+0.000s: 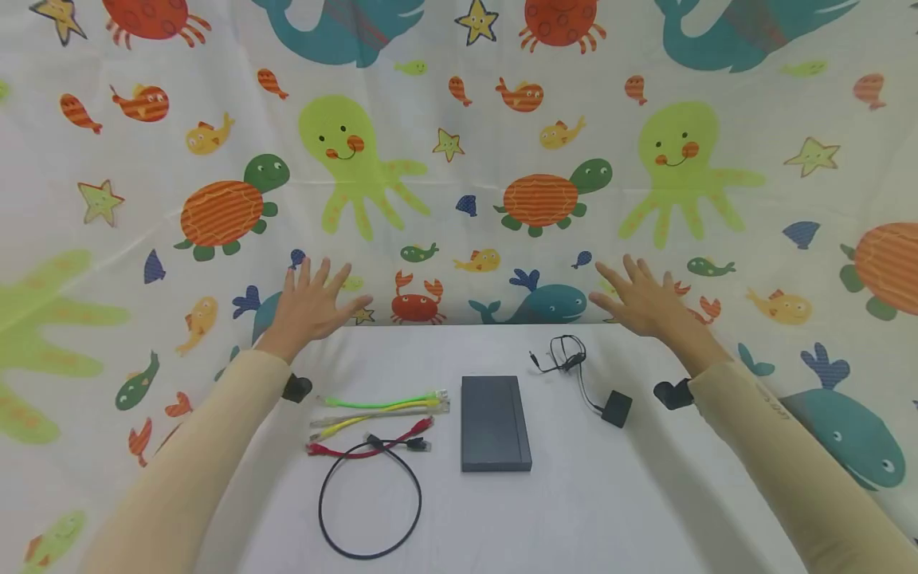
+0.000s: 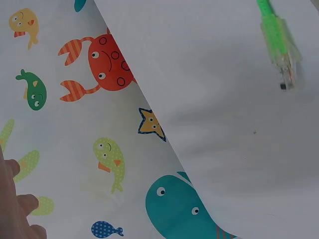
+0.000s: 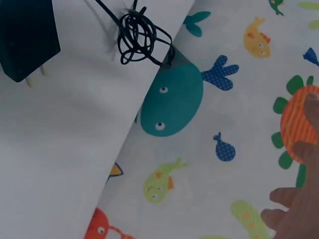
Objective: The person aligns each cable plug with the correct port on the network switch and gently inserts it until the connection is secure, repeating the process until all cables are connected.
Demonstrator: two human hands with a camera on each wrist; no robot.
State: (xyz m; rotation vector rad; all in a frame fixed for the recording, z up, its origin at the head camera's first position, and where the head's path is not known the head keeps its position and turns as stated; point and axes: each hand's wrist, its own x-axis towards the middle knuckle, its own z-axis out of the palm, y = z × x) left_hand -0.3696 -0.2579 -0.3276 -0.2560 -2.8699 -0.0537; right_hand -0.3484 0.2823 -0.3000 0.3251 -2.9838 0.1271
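Both hands are raised with fingers spread and nothing in them. My left hand (image 1: 310, 307) hovers at the table's far left, beyond several network cables. A green cable (image 1: 380, 401), a yellow cable (image 1: 344, 426), a grey cable (image 1: 387, 412) and a red cable (image 1: 373, 451) lie in a bunch, with a looped black cable (image 1: 420, 486) in front. My right hand (image 1: 638, 299) is over the far right edge, nearest a black power adapter (image 1: 617, 408) whose thin cord (image 1: 574, 359) is bundled. Between the hands lies a dark grey flat box (image 1: 491, 422).
The white table (image 1: 574, 510) ends at a straight far edge. Behind it hangs a white curtain (image 1: 423, 183) printed with sea animals. A dark wrist strap mount (image 1: 297, 389) shows under the left sleeve, another mount (image 1: 674, 394) under the right.
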